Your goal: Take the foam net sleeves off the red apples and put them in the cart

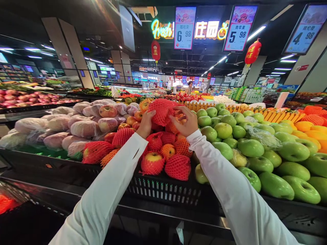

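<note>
Between my two hands, above the pile, is an apple in a red foam net [161, 111]. My left hand [146, 125] is closed on its left side, thumb against the net. On the right side, my right hand [187, 121] curves its fingers around the net's edge, thumb and fingertips touching it. The apple inside is covered by the netting. Below lie more apples in red foam nets [152, 162] and orange foam nets [168, 151], some with red and yellow skin showing.
Green apples [251, 148] fill the right side, oranges [314, 136] beyond them. Plastic-wrapped fruit [83, 129] is heaped on the left. A black slatted crate [163, 191] edges the display in front. Price signs [185, 29] and red lanterns [155, 51] hang overhead. A person [188, 88] stands far back.
</note>
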The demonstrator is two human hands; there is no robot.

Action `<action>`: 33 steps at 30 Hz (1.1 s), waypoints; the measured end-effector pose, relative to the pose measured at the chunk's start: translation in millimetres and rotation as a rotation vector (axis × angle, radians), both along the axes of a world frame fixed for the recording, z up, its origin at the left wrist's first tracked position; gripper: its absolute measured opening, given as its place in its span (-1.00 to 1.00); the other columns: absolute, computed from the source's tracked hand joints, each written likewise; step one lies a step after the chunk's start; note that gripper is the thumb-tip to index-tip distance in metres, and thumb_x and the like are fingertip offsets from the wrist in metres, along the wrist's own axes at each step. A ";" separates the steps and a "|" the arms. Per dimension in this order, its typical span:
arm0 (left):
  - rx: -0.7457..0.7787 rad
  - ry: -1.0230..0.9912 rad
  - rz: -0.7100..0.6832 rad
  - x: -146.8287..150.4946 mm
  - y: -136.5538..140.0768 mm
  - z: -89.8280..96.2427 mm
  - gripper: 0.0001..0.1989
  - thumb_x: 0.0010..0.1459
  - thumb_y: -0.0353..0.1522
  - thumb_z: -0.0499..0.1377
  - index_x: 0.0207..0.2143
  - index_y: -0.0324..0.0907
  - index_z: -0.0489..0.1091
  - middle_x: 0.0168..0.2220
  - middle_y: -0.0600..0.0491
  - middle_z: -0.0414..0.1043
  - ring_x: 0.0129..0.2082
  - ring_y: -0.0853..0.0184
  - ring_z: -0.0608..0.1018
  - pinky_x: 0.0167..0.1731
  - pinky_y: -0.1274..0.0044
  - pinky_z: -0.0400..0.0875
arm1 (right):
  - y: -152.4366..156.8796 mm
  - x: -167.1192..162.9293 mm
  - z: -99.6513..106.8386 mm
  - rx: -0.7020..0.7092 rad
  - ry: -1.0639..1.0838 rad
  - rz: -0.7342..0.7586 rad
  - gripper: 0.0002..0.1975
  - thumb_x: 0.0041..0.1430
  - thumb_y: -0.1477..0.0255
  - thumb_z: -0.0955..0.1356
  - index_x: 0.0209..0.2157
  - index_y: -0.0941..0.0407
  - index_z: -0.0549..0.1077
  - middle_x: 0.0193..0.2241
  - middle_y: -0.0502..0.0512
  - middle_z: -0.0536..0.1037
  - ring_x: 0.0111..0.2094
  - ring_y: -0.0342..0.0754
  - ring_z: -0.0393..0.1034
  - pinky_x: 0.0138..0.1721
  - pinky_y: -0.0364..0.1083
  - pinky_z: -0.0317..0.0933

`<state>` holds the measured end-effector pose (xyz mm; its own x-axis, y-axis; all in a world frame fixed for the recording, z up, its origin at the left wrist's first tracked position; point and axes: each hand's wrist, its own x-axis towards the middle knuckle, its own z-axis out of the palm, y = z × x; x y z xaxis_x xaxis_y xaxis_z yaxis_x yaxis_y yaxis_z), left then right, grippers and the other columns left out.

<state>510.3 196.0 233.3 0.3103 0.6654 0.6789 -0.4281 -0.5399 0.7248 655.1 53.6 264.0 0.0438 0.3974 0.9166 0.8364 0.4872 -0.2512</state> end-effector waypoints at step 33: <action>0.363 0.636 0.375 -30.9 -13.5 8.9 -0.10 -0.27 -0.11 0.51 0.07 -0.19 0.18 0.08 -0.19 0.29 0.18 -0.09 0.40 0.25 0.15 0.22 | -1.1 7.0 3.3 0.048 0.148 -0.135 -0.85 0.22 0.34 0.33 -0.24 0.07 0.51 -0.29 0.05 0.62 -0.42 -0.11 0.42 -0.29 -0.07 0.40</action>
